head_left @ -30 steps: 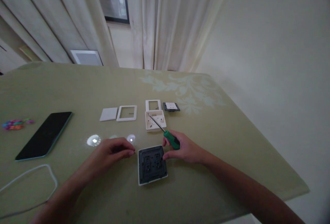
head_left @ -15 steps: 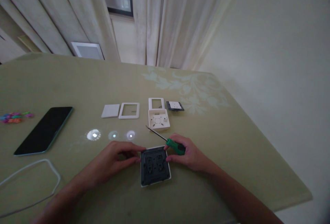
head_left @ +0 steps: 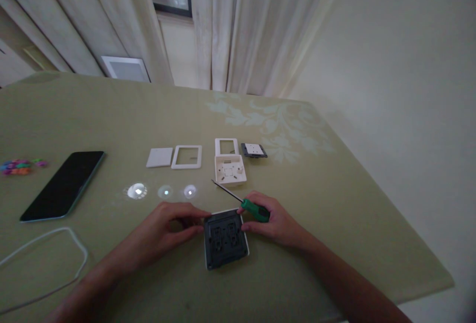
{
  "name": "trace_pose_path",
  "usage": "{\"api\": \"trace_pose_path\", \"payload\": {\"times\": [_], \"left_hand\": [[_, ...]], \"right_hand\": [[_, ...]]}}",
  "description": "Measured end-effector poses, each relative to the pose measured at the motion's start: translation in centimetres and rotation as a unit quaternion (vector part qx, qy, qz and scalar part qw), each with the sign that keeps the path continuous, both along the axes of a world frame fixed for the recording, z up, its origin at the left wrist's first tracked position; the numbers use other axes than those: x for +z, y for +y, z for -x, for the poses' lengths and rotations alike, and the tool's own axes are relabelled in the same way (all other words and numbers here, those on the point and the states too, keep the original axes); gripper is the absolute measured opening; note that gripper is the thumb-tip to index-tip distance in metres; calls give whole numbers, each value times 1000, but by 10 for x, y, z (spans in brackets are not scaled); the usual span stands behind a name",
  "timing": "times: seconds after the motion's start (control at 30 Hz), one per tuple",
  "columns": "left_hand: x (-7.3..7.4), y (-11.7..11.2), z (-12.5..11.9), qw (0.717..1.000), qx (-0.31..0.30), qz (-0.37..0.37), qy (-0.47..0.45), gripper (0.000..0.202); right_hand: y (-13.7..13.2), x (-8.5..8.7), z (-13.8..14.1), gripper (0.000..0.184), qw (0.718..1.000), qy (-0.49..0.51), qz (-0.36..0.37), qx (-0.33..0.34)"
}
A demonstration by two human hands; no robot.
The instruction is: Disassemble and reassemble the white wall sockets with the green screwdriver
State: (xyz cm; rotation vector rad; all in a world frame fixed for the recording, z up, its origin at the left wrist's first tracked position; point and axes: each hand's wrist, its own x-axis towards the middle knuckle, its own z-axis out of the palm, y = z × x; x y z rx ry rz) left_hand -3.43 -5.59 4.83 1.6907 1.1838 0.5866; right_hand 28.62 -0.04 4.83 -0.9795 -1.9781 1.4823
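In the head view, a square switch panel (head_left: 225,241) lies at the lower centre of the frame, slightly turned, its back up: dark grey moulded plastic, with two ribbed oblong mechanisms and a thin white rim showing. The left hand (head_left: 174,221) is half curled, index finger and thumb apart, their tips at the panel's upper left edge; whether they pinch anything cannot be told. The right hand (head_left: 273,219) is folded around a screwdriver (head_left: 256,211) with a glossy green and black handle, its slim metal shaft slanting to the upper left, while its thumb and a fingertip meet the panel's upper right edge. Above, mid-frame, sit a shallow white plastic back box (head_left: 230,169), a hollow square frame (head_left: 187,166), a smooth flat white plate (head_left: 159,157) and a grey-edged socket module (head_left: 254,149). At the left lie a flat black-screened tablet (head_left: 65,187) and a looped white cable (head_left: 76,239), all on an olive tablecloth (head_left: 122,115) with a pale leafy pattern. One second ago the left fingertips stood just off the panel; now they touch it, and the screwdriver tip, then over the box's interior, shows by its lower left corner.
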Motion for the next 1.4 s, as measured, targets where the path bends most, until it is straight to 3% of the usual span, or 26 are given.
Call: {"api": "trace_pose_path", "payload": {"times": [0.47,0.6,0.8,1.0,1.4], "left_hand": [[4,1,3,1000,20,-7,-7,16],[11,-1,6,996,51,-64,-17,4],[5,-8,-7,984,0,-142,-103,18],[6,-10,-10,987,-38,-146,-61,26],[6,-14,-13,978,-57,-203,-12,28]], "right_hand": [[-4,-2,0,27,1000,3,3,-16],[-4,-2,-1,25,999,11,35,-34],[-4,-5,-1,25,998,13,48,-43],[-3,-5,-2,25,998,16,40,-43],[-4,-3,-1,25,998,10,46,-48]]}}
